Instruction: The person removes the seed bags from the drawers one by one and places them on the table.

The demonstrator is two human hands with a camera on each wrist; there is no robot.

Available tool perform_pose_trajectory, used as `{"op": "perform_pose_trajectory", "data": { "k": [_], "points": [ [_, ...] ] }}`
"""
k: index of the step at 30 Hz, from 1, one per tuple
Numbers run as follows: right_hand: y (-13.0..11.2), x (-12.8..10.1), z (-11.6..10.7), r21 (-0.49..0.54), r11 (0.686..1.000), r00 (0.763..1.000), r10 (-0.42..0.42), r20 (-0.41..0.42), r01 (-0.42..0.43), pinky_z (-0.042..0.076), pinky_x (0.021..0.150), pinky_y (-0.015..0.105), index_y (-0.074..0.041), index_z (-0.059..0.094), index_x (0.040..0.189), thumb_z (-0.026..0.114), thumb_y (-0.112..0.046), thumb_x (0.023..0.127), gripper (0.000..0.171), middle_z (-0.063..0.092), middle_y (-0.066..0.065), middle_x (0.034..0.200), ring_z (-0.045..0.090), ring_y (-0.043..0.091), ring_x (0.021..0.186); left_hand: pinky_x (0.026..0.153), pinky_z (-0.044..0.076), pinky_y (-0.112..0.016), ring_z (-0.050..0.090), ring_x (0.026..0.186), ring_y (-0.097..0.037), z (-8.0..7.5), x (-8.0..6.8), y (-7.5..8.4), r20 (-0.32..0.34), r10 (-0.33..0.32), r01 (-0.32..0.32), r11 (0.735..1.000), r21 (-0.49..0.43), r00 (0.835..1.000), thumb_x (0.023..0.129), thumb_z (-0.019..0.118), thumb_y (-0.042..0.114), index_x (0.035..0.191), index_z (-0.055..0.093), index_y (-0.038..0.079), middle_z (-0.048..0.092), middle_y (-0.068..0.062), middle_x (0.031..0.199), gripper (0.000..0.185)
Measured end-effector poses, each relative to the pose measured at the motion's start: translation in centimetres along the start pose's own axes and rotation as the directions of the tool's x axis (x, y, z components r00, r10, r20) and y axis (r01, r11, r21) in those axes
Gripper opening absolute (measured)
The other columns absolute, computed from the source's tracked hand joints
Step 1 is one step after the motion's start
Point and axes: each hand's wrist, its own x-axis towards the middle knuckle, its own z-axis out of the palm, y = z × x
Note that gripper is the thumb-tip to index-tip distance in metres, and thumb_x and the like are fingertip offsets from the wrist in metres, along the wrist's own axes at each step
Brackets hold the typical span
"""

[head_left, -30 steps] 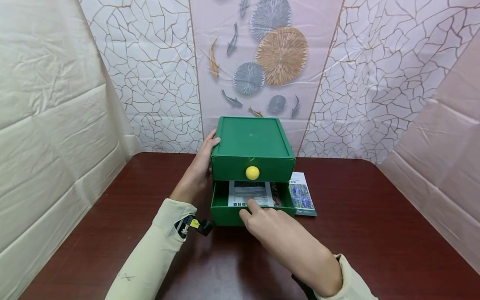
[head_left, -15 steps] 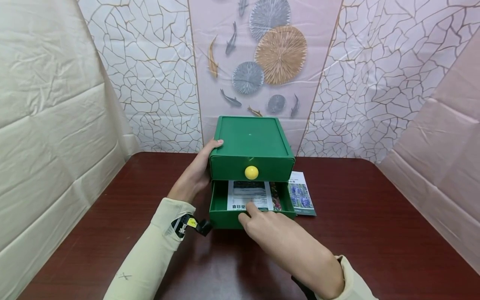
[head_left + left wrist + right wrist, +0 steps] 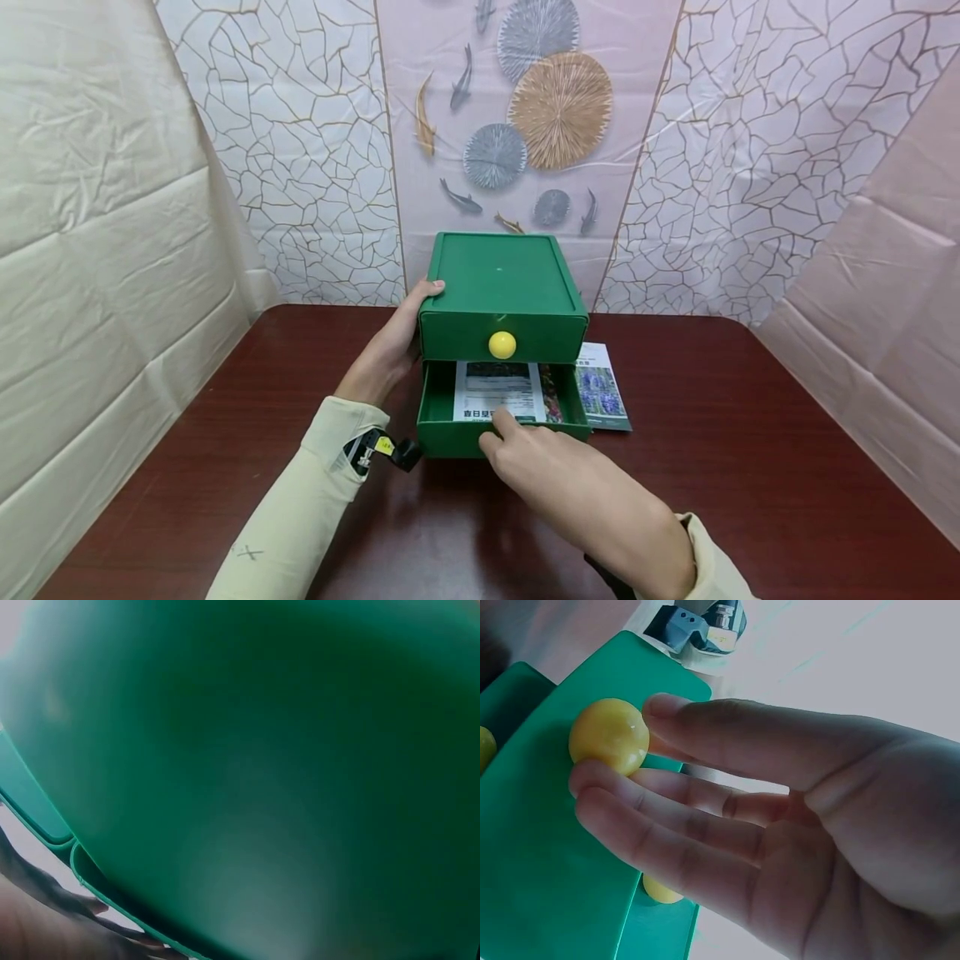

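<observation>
A green drawer cabinet (image 3: 498, 275) stands on the table with its upper drawer closed. Below that, a green drawer (image 3: 442, 439) is pulled partly out. Inside lies a white printed leaflet (image 3: 498, 392), partly over a sheet with a reddish flower picture (image 3: 551, 396). My left hand (image 3: 386, 350) lies against the cabinet's left side, thumb on the top edge, its fingers mostly hidden. My right hand (image 3: 555, 454) holds the yellow knob (image 3: 609, 736) of the pulled-out drawer between thumb and fingers, with a fingertip near the drawer's front edge in the head view.
Another leaflet with purple flowers (image 3: 602, 387) lies on the dark red table (image 3: 720, 433), right of the cabinet. The upper drawer has its own yellow knob (image 3: 502, 344). In the right wrist view, a further yellow knob (image 3: 662, 890) shows beyond the fingers. Patterned cloth hangs behind.
The lower drawer has come slightly farther out toward me with my right hand, mostly in the first half second. The left hand has shifted slightly along the cabinet's side.
</observation>
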Motion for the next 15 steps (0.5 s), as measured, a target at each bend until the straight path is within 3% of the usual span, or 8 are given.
{"op": "perform_pose_trajectory", "data": {
  "k": [4, 10, 15],
  "points": [
    [0.08, -0.08, -0.08, -0.008, 1.0, 1.0, -0.016, -0.026, 0.016, 0.045, 0.05, 0.024, -0.006, 0.063, 0.097, 0.08, 0.001, 0.09, 0.019, 0.055, 0.006, 0.094, 0.051, 0.012, 0.056, 0.124, 0.014, -0.061, 0.014, 0.157, -0.036, -0.05, -0.11, -0.02, -0.005, -0.002, 0.002, 0.999, 0.032, 1.0, 0.102, 0.045, 0.057, 0.171, -0.002, 0.035, 0.0, -0.008, 0.177, 0.087],
    [0.43, 0.13, -0.35, -0.007, 1.0, 0.993, -0.029, -0.111, 0.029, 0.049, 0.052, 0.026, -0.011, 0.063, 0.096, 0.082, -0.027, 0.094, 0.025, 0.056, 0.001, 0.087, 0.057, 0.012, 0.058, 0.123, 0.016, -0.062, 0.017, 0.155, -0.036, -0.13, -0.19, -0.03, -0.005, 0.004, -0.004, 0.998, 0.061, 1.0, 0.101, 0.044, 0.058, 0.171, -0.001, 0.036, 0.001, -0.007, 0.177, 0.086],
    [0.82, 0.56, -0.35, 0.036, 0.999, 0.982, -0.021, -0.186, 0.029, 0.045, 0.049, 0.025, -0.015, 0.064, 0.093, 0.083, -0.028, 0.092, 0.023, 0.059, -0.003, 0.083, 0.057, 0.01, 0.058, 0.121, 0.02, -0.06, 0.025, 0.149, -0.036, -0.23, -0.11, -0.05, 0.011, 0.019, -0.019, 0.998, 0.068, 1.0, 0.102, 0.042, 0.058, 0.171, -0.002, 0.035, 0.005, -0.008, 0.176, 0.084]
  ]
}}
